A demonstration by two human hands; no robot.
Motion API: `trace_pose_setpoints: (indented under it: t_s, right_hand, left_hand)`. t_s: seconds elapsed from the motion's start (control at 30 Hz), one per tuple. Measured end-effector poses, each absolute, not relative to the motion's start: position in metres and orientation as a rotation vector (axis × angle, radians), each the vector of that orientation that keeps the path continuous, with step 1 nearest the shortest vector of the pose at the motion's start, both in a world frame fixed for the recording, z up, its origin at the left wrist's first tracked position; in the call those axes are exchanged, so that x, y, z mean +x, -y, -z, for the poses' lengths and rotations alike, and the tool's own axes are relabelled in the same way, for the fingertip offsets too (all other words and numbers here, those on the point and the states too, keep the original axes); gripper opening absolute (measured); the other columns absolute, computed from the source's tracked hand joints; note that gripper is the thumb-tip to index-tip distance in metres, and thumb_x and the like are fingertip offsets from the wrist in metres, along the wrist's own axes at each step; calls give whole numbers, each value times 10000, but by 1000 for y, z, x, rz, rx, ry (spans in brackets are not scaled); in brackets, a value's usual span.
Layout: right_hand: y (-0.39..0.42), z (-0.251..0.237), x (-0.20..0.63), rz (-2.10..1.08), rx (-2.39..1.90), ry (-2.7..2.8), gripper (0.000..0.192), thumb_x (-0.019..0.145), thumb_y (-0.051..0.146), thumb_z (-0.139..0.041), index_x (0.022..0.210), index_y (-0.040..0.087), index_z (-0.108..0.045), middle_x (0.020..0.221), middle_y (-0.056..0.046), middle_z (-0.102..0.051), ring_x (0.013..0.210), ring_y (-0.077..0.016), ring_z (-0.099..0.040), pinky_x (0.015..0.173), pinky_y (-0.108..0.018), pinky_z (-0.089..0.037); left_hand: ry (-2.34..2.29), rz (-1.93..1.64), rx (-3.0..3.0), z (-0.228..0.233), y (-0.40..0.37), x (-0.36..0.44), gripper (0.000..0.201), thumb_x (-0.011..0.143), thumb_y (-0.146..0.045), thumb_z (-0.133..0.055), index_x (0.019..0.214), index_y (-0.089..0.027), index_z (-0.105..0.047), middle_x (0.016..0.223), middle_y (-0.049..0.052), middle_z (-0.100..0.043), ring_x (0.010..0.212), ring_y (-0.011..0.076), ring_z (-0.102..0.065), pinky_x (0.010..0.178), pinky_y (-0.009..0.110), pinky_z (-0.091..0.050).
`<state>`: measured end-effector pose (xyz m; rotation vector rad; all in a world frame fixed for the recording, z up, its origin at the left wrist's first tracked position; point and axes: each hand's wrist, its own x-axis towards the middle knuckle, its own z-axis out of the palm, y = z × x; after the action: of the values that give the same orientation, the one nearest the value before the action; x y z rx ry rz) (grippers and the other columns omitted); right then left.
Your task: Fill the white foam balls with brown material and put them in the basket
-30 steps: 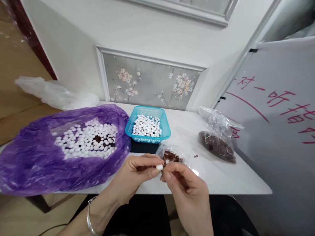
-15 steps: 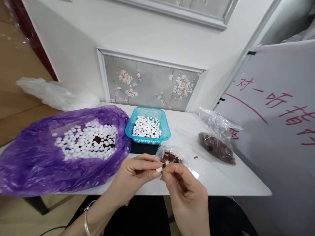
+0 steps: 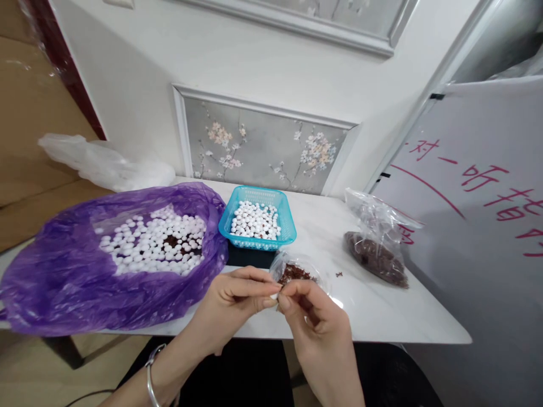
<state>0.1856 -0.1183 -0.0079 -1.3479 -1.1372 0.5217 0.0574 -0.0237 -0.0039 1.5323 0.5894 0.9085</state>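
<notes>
I am still pinching the bead (image 3: pixel 275 294) between my left hand (image 3: pixel 231 305) and right hand (image 3: pixel 316 322) (barely showing now), at six o'clock from the basket (image 3: pixel 257 221); work seems ongoing.

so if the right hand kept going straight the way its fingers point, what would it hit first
Probably the white bead pinched at the left hand, since the right hand points up-left at it; they look already touching, though depth is unclear.

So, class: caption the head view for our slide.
Both hands pinch one white bead before a purple bag.
</notes>
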Motion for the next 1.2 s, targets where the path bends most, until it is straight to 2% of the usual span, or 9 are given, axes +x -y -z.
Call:
trace_pose_setpoints:
  t_s: [0.1,0.2,0.3,0.47,0.6,0.83,1.2]
  right_hand:
    - [116,7,188,-555,-1357,1113,110,894,302,-623,829,213,-620,724,27,-606,671,-116,-562,628,-201,-471]
    - [119,7,193,-630,-1304,1038,125,872,336,-665,931,235,-621,761,37,-624,696,-106,-595,649,-184,-495]
    - [124,8,199,-633,-1301,974,148,901,363,-630,989,245,-620,774,31,-636,720,-108,-613,685,-189,-517]
    - [126,13,207,-588,-1362,923,199,915,410,-600,951,219,-637,702,17,-631,673,-126,-601,656,-213,-529]
    - [127,14,203,-597,-1389,968,218,913,412,-597,961,203,-641,714,-5,-653,690,-150,-623,661,-243,-548]
    - [127,7,194,-570,-1402,918,210,887,413,-611,872,211,-669,681,3,-640,672,-150,-605,644,-228,-541]
    - [128,11,199,-498,-1419,1028,241,911,405,-582,835,201,-683,647,-1,-640,632,-147,-598,586,-214,-510]
  left_hand:
    - [-566,-895,1477,9,22,57,142,709,-153,-796,777,-271,-835,857,44,-730,781,146,-661,713,204,-541]
    - [-442,-864,1295,15,23,57,122,754,-176,-781,817,-271,-825,881,16,-723,741,110,-647,708,196,-528]
    - [-393,-805,1078,17,25,57,102,759,-218,-795,851,-255,-815,895,3,-722,707,79,-643,694,170,-509]
    - [-404,-785,985,12,26,57,235,679,-234,-863,908,-221,-808,823,24,-736,801,101,-645,781,162,-485]
    - [-482,-839,984,8,28,58,167,664,-238,-869,813,-204,-802,788,6,-706,712,77,-587,694,149,-470]
    - [-510,-839,1012,5,28,59,183,647,-245,-876,797,-170,-801,715,6,-677,660,79,-566,648,160,-456]
    - [-475,-894,1013,12,27,60,104,659,-203,-866,741,-173,-811,741,21,-734,633,77,-603,635,158,-498]
